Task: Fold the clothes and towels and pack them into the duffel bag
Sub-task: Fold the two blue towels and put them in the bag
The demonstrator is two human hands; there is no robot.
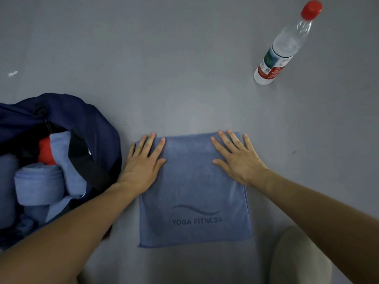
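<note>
The folded blue towel (194,189) lies flat on the grey floor (184,68), just right of the open duffel bag (61,124). The left hand (141,162) and right hand (238,158) press flat, fingers spread, on the towel's far corners. A water bottle (285,46) stands beyond the towel, to its right.

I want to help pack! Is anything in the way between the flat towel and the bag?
Nothing lies on the floor between the towel and the bag. A black strap crosses the bag's open top, though, and rolled towels already sit inside.
</note>
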